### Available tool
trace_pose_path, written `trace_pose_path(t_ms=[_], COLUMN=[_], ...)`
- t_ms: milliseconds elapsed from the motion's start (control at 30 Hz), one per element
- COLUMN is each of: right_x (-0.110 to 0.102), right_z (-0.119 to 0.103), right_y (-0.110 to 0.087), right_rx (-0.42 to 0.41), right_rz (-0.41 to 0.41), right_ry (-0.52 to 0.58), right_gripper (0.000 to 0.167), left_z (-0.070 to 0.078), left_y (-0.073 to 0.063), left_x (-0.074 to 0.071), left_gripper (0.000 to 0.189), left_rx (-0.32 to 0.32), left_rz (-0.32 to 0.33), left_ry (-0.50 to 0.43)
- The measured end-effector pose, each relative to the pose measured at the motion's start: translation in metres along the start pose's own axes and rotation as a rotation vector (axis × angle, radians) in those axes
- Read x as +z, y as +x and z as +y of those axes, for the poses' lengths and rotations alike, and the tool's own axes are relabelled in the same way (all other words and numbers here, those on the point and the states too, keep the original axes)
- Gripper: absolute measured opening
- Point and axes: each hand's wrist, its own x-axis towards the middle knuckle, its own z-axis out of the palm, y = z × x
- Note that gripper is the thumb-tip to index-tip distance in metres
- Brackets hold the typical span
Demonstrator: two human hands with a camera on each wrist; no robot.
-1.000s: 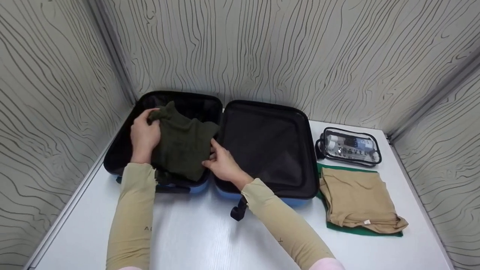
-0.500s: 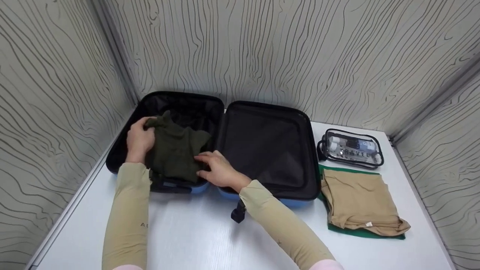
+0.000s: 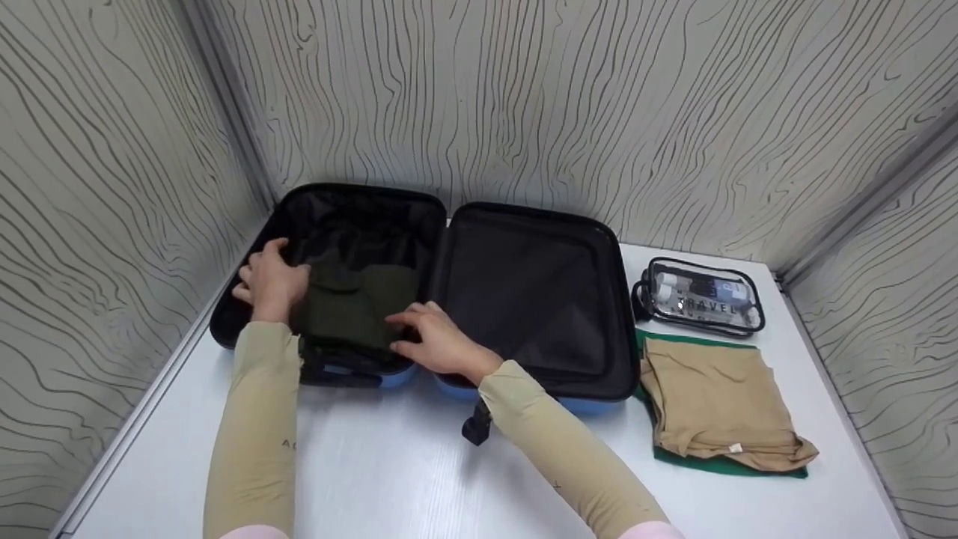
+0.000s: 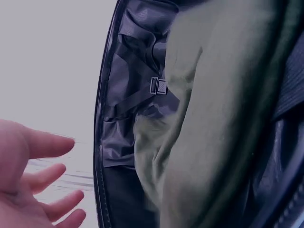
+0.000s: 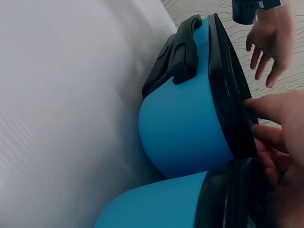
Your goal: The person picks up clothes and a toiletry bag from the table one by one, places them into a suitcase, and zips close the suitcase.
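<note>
A dark green folded garment (image 3: 352, 299) lies in the left half of the open blue suitcase (image 5: 183, 123), whose inside is black. Over that half's left side, my left hand (image 3: 275, 283) has its fingers spread, with nothing between them. In the left wrist view, this hand (image 4: 33, 175) is apart from the green cloth (image 4: 209, 123). At the garment's right edge is my right hand (image 3: 438, 340), thumb and fingers parted, fingertips right at the cloth. The right wrist view has those fingers reaching over the suitcase rim (image 5: 223, 90), their tips partly hidden.
The suitcase's black right half (image 3: 531, 292) lies open beside the left one. To its right, a clear travel pouch (image 3: 703, 296) with small bottles lies behind a folded tan garment (image 3: 715, 389) on green cloth (image 3: 730, 464). Patterned walls (image 3: 479, 105) surround the white table (image 3: 397, 464).
My left hand has let go of the green garment and spread its fingers. The garment has moved down and left, settling flatter in the suitcase. My right hand has shifted left and released its edge.
</note>
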Motion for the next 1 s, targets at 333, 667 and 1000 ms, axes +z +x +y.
trace_pose_path(t_ms=[333, 667, 1000], right_x=[0.001, -0.008, -0.024], right_z=[0.001, -0.004, -0.007], right_y=[-0.001, -0.008, -0.020], right_rx=[-0.021, 0.058, 0.048], right_rz=[0.024, 0.167, 0.371], right_ry=[0.035, 0.344, 0.307], right_gripper=[0.037, 0.036, 0.031], left_z=[0.001, 0.018, 0.038], left_y=[-0.003, -0.010, -0.019], left_x=[0.000, 0.008, 0.016], left_gripper=[0.058, 0.063, 0.063], left_rx=[-0.008, 0.083, 0.170], left_rz=[-0.067, -0.042, 0.031], left_ry=[-0.002, -0.069, -0.119])
